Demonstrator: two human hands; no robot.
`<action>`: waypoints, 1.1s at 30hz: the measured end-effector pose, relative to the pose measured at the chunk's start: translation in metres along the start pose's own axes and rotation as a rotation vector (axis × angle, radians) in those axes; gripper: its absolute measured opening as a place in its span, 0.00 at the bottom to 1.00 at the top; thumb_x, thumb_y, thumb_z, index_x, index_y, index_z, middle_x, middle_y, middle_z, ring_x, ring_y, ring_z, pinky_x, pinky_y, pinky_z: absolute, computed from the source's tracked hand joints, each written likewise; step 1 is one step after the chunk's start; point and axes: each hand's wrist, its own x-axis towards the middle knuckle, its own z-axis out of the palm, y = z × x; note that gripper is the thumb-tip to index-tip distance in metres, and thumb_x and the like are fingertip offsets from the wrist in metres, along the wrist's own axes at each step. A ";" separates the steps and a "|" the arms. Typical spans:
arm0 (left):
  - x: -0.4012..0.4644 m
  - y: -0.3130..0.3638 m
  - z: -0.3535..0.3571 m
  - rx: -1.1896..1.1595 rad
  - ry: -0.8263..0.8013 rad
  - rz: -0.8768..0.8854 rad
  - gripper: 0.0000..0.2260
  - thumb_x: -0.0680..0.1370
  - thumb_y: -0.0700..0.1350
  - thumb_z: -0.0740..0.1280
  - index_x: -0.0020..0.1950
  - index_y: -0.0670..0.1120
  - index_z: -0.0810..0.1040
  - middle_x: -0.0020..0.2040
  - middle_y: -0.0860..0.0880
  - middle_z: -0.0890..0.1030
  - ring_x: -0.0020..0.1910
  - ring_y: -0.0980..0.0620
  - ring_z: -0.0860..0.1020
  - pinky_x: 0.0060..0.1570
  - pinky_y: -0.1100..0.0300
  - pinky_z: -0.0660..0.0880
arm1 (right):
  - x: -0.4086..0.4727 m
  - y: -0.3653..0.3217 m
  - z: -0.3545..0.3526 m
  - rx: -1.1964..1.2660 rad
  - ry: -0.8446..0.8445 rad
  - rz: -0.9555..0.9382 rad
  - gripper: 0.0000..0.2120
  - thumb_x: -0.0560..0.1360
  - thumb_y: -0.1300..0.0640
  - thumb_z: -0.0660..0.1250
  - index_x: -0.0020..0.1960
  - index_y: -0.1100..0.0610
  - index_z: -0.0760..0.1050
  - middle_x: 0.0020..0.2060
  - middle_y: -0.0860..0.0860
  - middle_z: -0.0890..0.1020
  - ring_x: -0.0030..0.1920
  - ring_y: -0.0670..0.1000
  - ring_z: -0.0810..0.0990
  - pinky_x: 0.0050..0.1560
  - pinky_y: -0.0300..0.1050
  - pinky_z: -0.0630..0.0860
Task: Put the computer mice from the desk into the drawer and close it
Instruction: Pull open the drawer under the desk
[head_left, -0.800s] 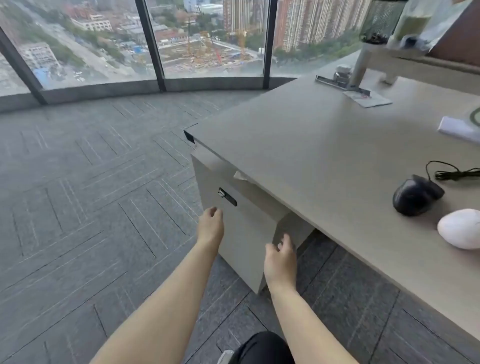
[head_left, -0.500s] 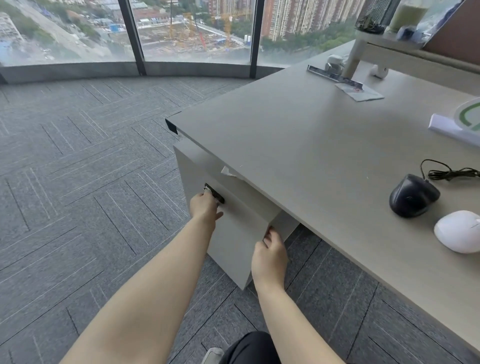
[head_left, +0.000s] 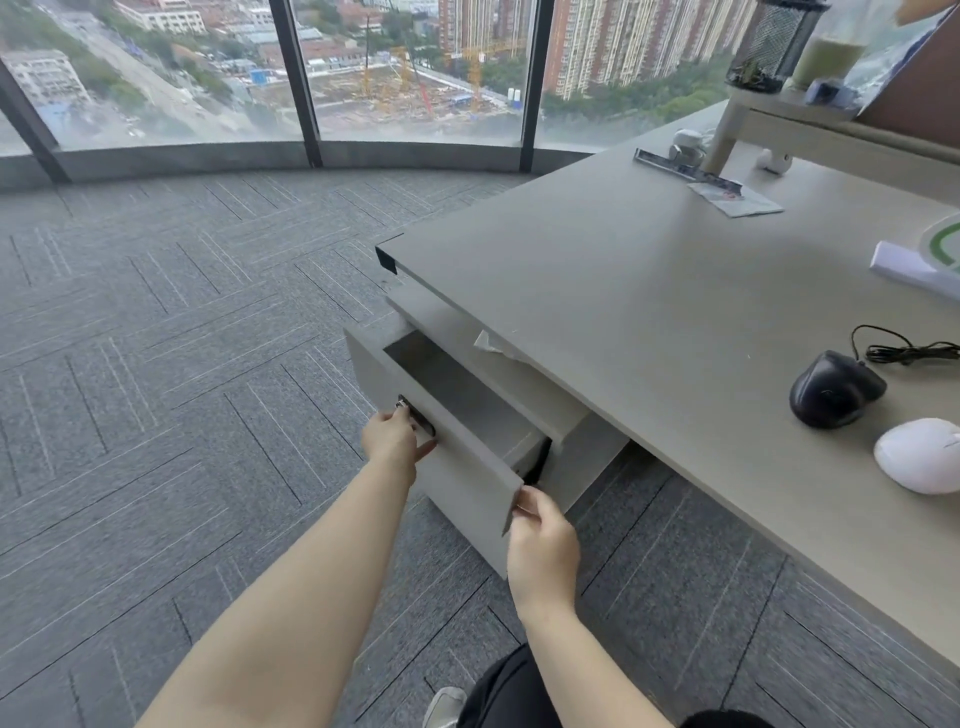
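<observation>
black mouse (head_left: 835, 389): dark, rounded, glossy hump, sits on desk (head_left: 649, 322) top at far right; thin black cable (head_left: 906, 349) bunched just behind it.
white mouse (head_left: 920, 455): smooth, egg-like, no cable seen; just beside black mouse, nearer the desk's front edge, partly cut by frame edge.
drawer (head_left: 467, 415): top one of the pale grey pedestal under desk's left end; pulled part way out, inside looks bare grey, back part hidden under desk top.
drawer front: flat pale panel w/ small dark recessed handle (head_left: 420, 418) near its left part.
left hand (head_left: 395, 441): fingers curled into the handle, thumb below; closed on it.
right hand (head_left: 540, 540): pinching the right edge of the drawer front, fingertips behind the panel, thumb on the outer face.
edges: desk corner has a dark cap; desk top overhangs the pedestal; a scrap of white paper (head_left: 491, 343) pokes out under the desk lip above the drawer.
open room: wide grey carpet (head_left: 182, 364) left and in front of drawer, nothing on it; desk top between drawer end and mice is bare.
other desk stuff: metal ruler-like strip (head_left: 675, 165) and a leaflet (head_left: 737, 198) far back, white item w/ green ring (head_left: 930, 254) at right edge, mesh pen pot (head_left: 769, 47) on a raised shelf.
writing/brands: none readable; print on leaflet too small.
below: dark trouser leg and a shoe tip at bottom of frame.
</observation>
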 end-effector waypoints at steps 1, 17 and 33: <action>-0.004 0.000 -0.015 -0.006 -0.003 0.003 0.05 0.78 0.40 0.63 0.52 0.40 0.75 0.49 0.43 0.78 0.53 0.43 0.78 0.41 0.46 0.81 | -0.010 0.003 0.004 0.003 -0.026 -0.010 0.18 0.78 0.67 0.58 0.63 0.55 0.78 0.52 0.47 0.82 0.55 0.47 0.79 0.40 0.23 0.70; -0.055 0.000 -0.225 -0.060 0.096 0.074 0.04 0.79 0.39 0.63 0.48 0.41 0.77 0.54 0.40 0.82 0.47 0.46 0.81 0.27 0.54 0.81 | -0.132 0.034 0.057 -0.176 -0.584 -0.045 0.16 0.74 0.63 0.60 0.49 0.51 0.85 0.42 0.45 0.87 0.46 0.49 0.85 0.46 0.43 0.81; -0.148 0.045 -0.177 0.530 0.192 0.675 0.14 0.80 0.44 0.55 0.62 0.43 0.74 0.51 0.45 0.79 0.48 0.47 0.77 0.45 0.54 0.71 | -0.108 -0.027 -0.021 -0.015 -0.389 -0.271 0.12 0.77 0.65 0.62 0.49 0.54 0.83 0.42 0.53 0.86 0.36 0.49 0.80 0.42 0.46 0.78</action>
